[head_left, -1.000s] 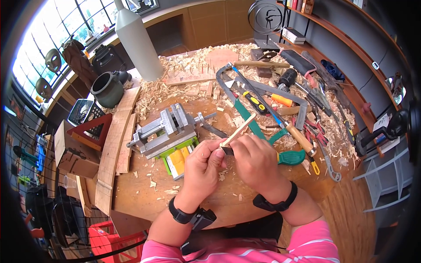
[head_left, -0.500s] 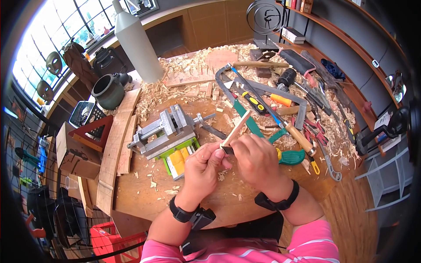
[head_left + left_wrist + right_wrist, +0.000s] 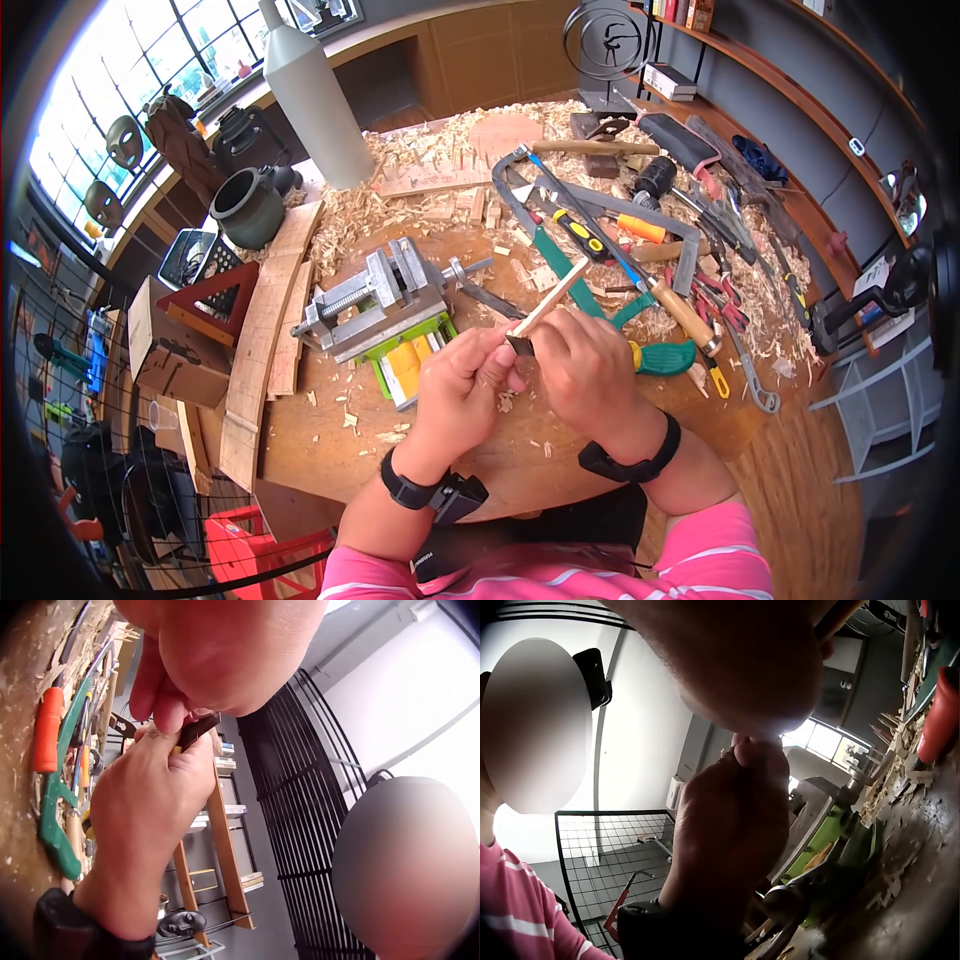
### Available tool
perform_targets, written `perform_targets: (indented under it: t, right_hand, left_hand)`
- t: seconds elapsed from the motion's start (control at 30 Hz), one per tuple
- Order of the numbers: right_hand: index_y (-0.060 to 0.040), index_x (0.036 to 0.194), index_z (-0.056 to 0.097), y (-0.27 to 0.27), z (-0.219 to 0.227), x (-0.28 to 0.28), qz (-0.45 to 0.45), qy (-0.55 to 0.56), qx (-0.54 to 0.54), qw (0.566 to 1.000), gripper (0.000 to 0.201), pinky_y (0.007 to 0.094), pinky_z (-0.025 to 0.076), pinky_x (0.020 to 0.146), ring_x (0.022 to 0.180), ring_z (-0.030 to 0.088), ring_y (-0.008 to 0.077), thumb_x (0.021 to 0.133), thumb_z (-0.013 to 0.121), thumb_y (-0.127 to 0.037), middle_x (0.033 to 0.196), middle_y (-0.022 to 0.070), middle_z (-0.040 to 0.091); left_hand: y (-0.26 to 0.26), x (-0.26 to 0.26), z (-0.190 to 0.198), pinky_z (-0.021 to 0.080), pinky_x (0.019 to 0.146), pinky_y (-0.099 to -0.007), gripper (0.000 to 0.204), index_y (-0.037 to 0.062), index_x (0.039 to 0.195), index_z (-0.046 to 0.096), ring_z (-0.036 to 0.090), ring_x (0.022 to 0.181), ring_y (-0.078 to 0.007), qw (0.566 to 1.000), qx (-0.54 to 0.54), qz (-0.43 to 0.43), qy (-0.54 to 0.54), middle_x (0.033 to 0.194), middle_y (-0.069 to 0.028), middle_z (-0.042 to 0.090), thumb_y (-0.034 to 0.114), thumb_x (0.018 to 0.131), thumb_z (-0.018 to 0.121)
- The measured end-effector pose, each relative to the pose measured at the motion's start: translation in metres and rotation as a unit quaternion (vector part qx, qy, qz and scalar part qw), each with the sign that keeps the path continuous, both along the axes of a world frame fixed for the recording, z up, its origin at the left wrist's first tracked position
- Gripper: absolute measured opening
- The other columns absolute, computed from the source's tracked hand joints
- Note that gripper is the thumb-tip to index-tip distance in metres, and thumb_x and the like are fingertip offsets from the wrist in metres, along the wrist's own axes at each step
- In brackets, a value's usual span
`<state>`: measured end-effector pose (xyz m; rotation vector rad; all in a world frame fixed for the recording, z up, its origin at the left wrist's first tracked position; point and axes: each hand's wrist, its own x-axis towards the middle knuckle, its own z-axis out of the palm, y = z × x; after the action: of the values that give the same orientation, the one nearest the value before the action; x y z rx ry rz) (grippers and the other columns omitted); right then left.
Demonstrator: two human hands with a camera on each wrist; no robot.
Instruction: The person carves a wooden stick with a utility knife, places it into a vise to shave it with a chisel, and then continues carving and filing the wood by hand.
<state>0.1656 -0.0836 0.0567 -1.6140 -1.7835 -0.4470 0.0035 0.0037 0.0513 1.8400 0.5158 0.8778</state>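
Observation:
In the head view my left hand pinches the near end of a slim, pale wooden stick between thumb and fingers. The stick slants up and away to the right, over the table. My right hand curls around a small knife, and its dark blade lies against the stick's near end, beside the left thumb. In the left wrist view the knife blade and a bit of yellow by it show between the two hands. The right fingers cover most of the handle.
A grey bench vise on a green base stands left of the hands. Beyond them lie a green-framed hacksaw, a green-handled tool and other hand tools among wood shavings. Planks line the table's left side; a tall grey bottle stands behind.
The stick's far end tipped up and left, then swung back right and lower. The right hand and blade shifted slightly along the near end; the left hand kept its hold.

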Motion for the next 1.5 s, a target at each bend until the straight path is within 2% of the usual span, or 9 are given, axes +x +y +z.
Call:
perform_targets:
  t: [0.2, 0.27, 0.4, 0.6, 0.7, 0.9, 1.03, 1.17, 1.5]
  right_hand:
    - [-0.0049, 0.103, 0.062, -0.001, 0.002, 0.0, -0.003, 0.047, -0.012, 0.999, 0.015, 0.0457, 0.052, 0.068, 0.081, 0.067, 0.0329, 0.089, 0.067, -0.009, 0.088, 0.0113, 0.062]
    - [-0.0029, 0.107, 0.064, -0.002, 0.002, 0.001, 0.046, 0.202, -0.082, 0.975, 0.014, 0.0487, 0.054, 0.07, 0.084, 0.07, 0.0397, 0.095, 0.067, -0.008, 0.091, 0.0176, 0.068]
    - [-0.0023, 0.11, 0.063, 0.002, 0.002, 0.011, 0.1, 0.297, -0.093, 0.945, 0.013, 0.0506, 0.055, 0.071, 0.085, 0.07, 0.045, 0.1, 0.066, -0.01, 0.094, 0.0228, 0.071]
    - [-0.0019, 0.11, 0.062, -0.002, 0.005, 0.009, 0.068, 0.333, -0.071, 0.938, 0.013, 0.0503, 0.055, 0.073, 0.086, 0.071, 0.0447, 0.103, 0.061, -0.013, 0.097, 0.0224, 0.072]
    - [-0.0023, 0.109, 0.062, -0.001, 0.003, 0.01, 0.068, 0.331, -0.064, 0.939, 0.013, 0.0506, 0.054, 0.071, 0.085, 0.07, 0.0444, 0.104, 0.062, -0.015, 0.094, 0.0195, 0.071]
    - [-0.0038, 0.103, 0.064, 0.004, 0.0, 0.01, 0.065, 0.192, -0.019, 0.979, 0.012, 0.0469, 0.054, 0.063, 0.077, 0.07, 0.0373, 0.103, 0.064, -0.016, 0.087, 0.0124, 0.065]
    - [-0.0062, 0.1, 0.065, 0.005, -0.001, 0.01, 0.043, 0.121, 0.011, 0.992, 0.008, 0.0443, 0.054, 0.061, 0.075, 0.069, 0.0323, 0.095, 0.067, -0.012, 0.086, 0.0102, 0.064]
    - [-0.0077, 0.104, 0.066, 0.003, -0.003, 0.008, 0.02, 0.058, 0.011, 0.998, 0.019, 0.0415, 0.054, 0.061, 0.075, 0.067, 0.0276, 0.084, 0.069, -0.009, 0.085, 0.007, 0.063]
    - [-0.0073, 0.104, 0.065, 0.008, -0.009, -0.006, -0.038, 0.023, 0.056, 0.997, 0.018, 0.0397, 0.054, 0.062, 0.078, 0.068, 0.0261, 0.088, 0.069, -0.012, 0.087, 0.0058, 0.064]
  left_hand:
    - [0.002, 0.0, -0.005, 0.055, 0.07, -0.026, 0.025, -0.0034, 0.128, 0.07, 0.072, 0.079, -0.0129, 0.98, -0.183, -0.051, -0.065, 0.095, -0.0038, 0.07, 0.012, 0.11, 0.061]
    - [0.006, -0.002, -0.003, 0.056, 0.072, -0.0265, 0.027, -0.0042, 0.128, 0.069, 0.072, 0.08, -0.0137, 0.976, -0.198, -0.067, -0.064, 0.097, -0.0045, 0.07, 0.014, 0.111, 0.059]
    - [0.007, 0.0, -0.004, 0.059, 0.075, -0.0284, 0.032, -0.0039, 0.13, 0.067, 0.072, 0.081, -0.0157, 0.945, -0.306, -0.078, -0.09, 0.102, -0.007, 0.071, 0.02, 0.113, 0.056]
    - [0.006, 0.004, -0.005, 0.058, 0.072, -0.0272, 0.032, -0.0035, 0.128, 0.068, 0.072, 0.078, -0.0164, 0.946, -0.31, -0.055, -0.082, 0.097, -0.0057, 0.071, 0.023, 0.112, 0.057]
    - [0.005, 0.004, -0.004, 0.057, 0.073, -0.0269, 0.031, -0.0034, 0.126, 0.068, 0.071, 0.079, -0.0159, 0.945, -0.311, -0.056, -0.081, 0.096, -0.0056, 0.071, 0.023, 0.112, 0.058]
    - [0.008, 0.004, -0.013, 0.057, 0.078, -0.0275, 0.029, -0.0056, 0.128, 0.064, 0.068, 0.084, -0.0121, 0.959, -0.255, -0.077, -0.095, 0.102, -0.0064, 0.071, 0.017, 0.113, 0.056]
    - [0.008, 0.004, -0.012, 0.057, 0.078, -0.0274, 0.028, -0.0059, 0.127, 0.065, 0.068, 0.083, -0.0119, 0.959, -0.257, -0.078, -0.095, 0.101, -0.0065, 0.071, 0.017, 0.113, 0.056]
    - [0.004, 0.003, -0.006, 0.055, 0.074, -0.0254, 0.026, -0.0056, 0.124, 0.068, 0.067, 0.079, -0.0111, 0.964, -0.243, -0.058, -0.085, 0.098, -0.0053, 0.071, 0.016, 0.112, 0.057]
    - [-0.006, 0.006, 0.002, 0.053, 0.063, -0.0236, 0.026, -0.0047, 0.124, 0.069, 0.065, 0.07, -0.0085, 0.977, -0.215, 0.006, 0.0, 0.092, -0.0026, 0.069, 0.015, 0.113, 0.056]
